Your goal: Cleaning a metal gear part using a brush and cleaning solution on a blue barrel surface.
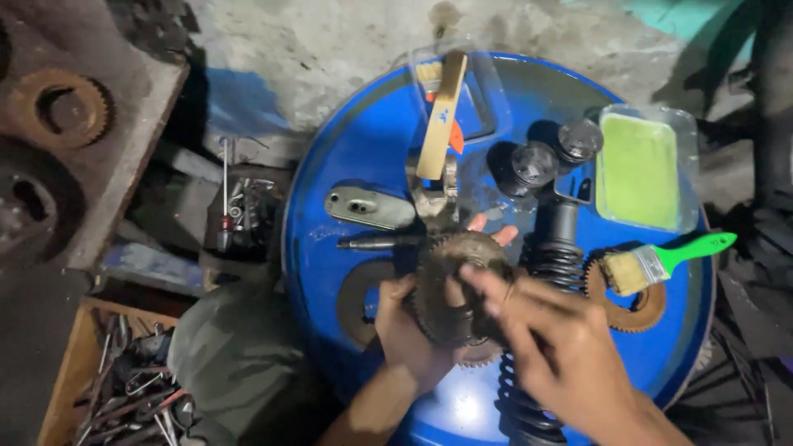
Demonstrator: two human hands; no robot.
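Head view, looking down on a blue drum top [355,149] used as a bench. Left hand [409,330] cradles a greasy toothed gear assembly [454,285] from below, fingers wrapped up around its rim; held just above the drum near centre, probably so that both faces stay reachable. Right hand [549,347] comes in from 4 o'clock, fingers extended and slightly apart, tips resting on the gear's near face; motion blur, so I cannot tell whether it grips or only touches. Black coil-spring shock absorber [541,272] lies along the drum just right of the gear, running toward 6 o'clock. Green-handled paintbrush [661,260] at 3 o'clock rests across a rusty sprocket [632,306]. Clear tray with a yellow-green pad [640,165] at 2 o'clock; two black caps [553,157] at 1 o'clock. Grey metal cover plate [368,206] at 10 o'clock. Wooden box of tools [116,388] on the floor at 8 o'clock.
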